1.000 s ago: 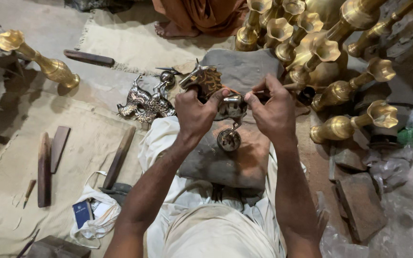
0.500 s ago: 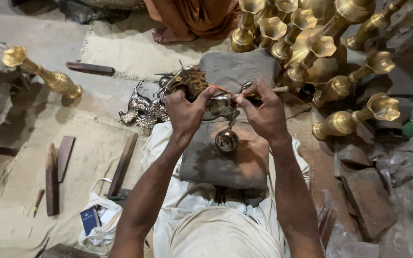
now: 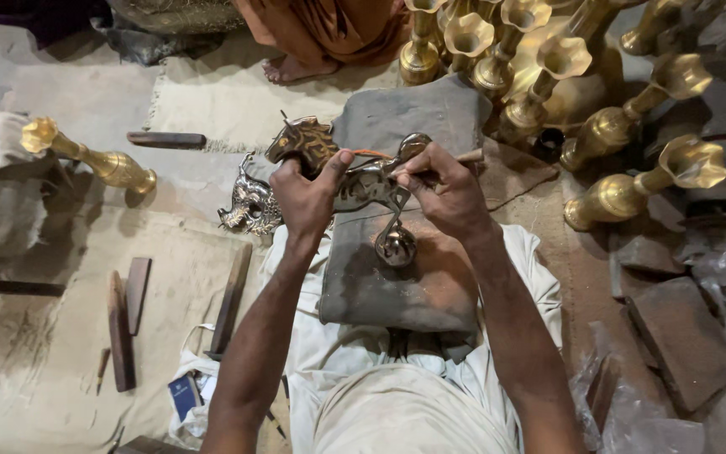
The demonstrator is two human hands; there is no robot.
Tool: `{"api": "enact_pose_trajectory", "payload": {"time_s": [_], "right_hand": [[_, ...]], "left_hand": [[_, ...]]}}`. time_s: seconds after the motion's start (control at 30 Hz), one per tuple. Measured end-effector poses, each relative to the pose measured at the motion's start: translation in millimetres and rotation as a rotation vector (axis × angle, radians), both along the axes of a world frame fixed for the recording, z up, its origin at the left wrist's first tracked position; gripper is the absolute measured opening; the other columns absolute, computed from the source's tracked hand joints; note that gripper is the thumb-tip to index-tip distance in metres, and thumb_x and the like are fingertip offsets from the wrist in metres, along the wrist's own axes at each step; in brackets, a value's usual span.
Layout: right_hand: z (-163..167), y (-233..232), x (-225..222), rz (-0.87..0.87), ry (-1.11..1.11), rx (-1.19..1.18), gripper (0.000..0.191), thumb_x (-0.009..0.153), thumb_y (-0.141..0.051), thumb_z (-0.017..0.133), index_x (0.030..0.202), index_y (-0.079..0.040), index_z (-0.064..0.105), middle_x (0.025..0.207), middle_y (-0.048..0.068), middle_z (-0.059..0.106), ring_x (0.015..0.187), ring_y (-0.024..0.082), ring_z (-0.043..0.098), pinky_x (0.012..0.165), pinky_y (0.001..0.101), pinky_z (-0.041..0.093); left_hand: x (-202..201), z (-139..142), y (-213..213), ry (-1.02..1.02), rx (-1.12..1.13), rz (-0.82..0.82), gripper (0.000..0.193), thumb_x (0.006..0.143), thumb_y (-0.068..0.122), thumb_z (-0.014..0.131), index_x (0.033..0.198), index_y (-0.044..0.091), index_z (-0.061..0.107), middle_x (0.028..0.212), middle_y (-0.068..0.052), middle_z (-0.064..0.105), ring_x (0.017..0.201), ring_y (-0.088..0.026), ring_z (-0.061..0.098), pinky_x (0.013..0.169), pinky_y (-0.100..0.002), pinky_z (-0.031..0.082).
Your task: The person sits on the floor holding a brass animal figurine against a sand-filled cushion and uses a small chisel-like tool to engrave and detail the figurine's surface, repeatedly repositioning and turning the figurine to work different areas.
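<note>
Left hand (image 3: pixel 308 197) gripping metal horse figure (image 3: pixel 355 181), right hand (image 3: pixel 443 189) perhaps pinching a tool, brass vases (image 3: pixel 548 76) beyond

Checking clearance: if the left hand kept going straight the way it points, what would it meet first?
The left hand points away from the body, gripping the horse figure. Beyond it, probably the grey pad, though depth is unclear.
</note>
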State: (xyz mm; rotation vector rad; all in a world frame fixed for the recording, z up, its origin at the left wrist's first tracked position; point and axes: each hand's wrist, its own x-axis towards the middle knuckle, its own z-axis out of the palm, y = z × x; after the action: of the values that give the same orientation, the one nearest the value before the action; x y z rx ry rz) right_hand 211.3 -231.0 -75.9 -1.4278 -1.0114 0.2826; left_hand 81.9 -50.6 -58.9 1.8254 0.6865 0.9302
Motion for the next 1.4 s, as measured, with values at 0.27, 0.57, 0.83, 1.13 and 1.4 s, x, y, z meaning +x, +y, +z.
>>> {"api": "enact_pose_trajectory", "payload": {"time_s": [0.27,0.57,0.83,1.13,1.4], "right_hand": [[-10.5,-19.8,17.0,0.017,-0.022,0.104,0.017,0.101,-0.004,0.073,0.106,-0.002,0.057,0.105,0.008,0.072,0.104,0.014,0.071,0.090,0.0277,0.059],[31.2,-15.7,-25.6,-0.441,-0.169,-0.097,0.017,0.097,-0.006,0.073,0.100,-0.001,0.057,0.087,0.009,0.072,0.083,0.017,0.076,0.072,0.0323,0.059],[62.7,-10.8,-31.1,-0.325,-0.133,-0.280,0.012,0.094,-0.006,0.069,0.094,-0.002,0.057,0.080,0.008,0.071,0.074,0.017,0.074,0.066,0.0322,0.057],[41.7,-20.0,-26.3,-0.144,-0.055,-0.102,0.013,0.097,-0.004,0.071,0.097,-0.001,0.058,0.090,0.006,0.069,0.085,0.011,0.069,0.075,0.0275,0.057],[17.5,-20.9,-11.5,-0.107,0.011,-0.079,0.013,0.098,-0.004,0.071,0.099,-0.002,0.058,0.093,0.005,0.070,0.087,0.009,0.068,0.076,0.0252,0.057]], "left_hand": [[21.5,-3.9,-17.7,0.017,-0.010,0.023,0.037,0.084,0.031,0.089,0.086,-0.003,0.075,0.077,-0.007,0.076,0.066,-0.010,0.067,0.062,-0.026,0.055],[7.6,10.8,-38.0,-0.010,0.059,-0.029,0.037,0.085,0.032,0.088,0.088,-0.002,0.076,0.078,-0.006,0.077,0.068,-0.010,0.069,0.064,-0.027,0.056],[-14.9,26.3,-37.4,0.004,0.167,-0.065,0.037,0.087,0.037,0.085,0.095,0.002,0.079,0.076,-0.004,0.077,0.064,-0.011,0.071,0.060,-0.029,0.055],[-15.1,19.0,-29.4,-0.040,0.126,-0.063,0.036,0.088,0.035,0.086,0.092,0.000,0.077,0.078,-0.005,0.077,0.066,-0.011,0.070,0.062,-0.028,0.056],[-4.7,13.3,-30.2,-0.030,0.086,-0.058,0.032,0.088,0.028,0.087,0.089,-0.002,0.077,0.077,-0.006,0.076,0.067,-0.010,0.068,0.063,-0.027,0.055]]}}
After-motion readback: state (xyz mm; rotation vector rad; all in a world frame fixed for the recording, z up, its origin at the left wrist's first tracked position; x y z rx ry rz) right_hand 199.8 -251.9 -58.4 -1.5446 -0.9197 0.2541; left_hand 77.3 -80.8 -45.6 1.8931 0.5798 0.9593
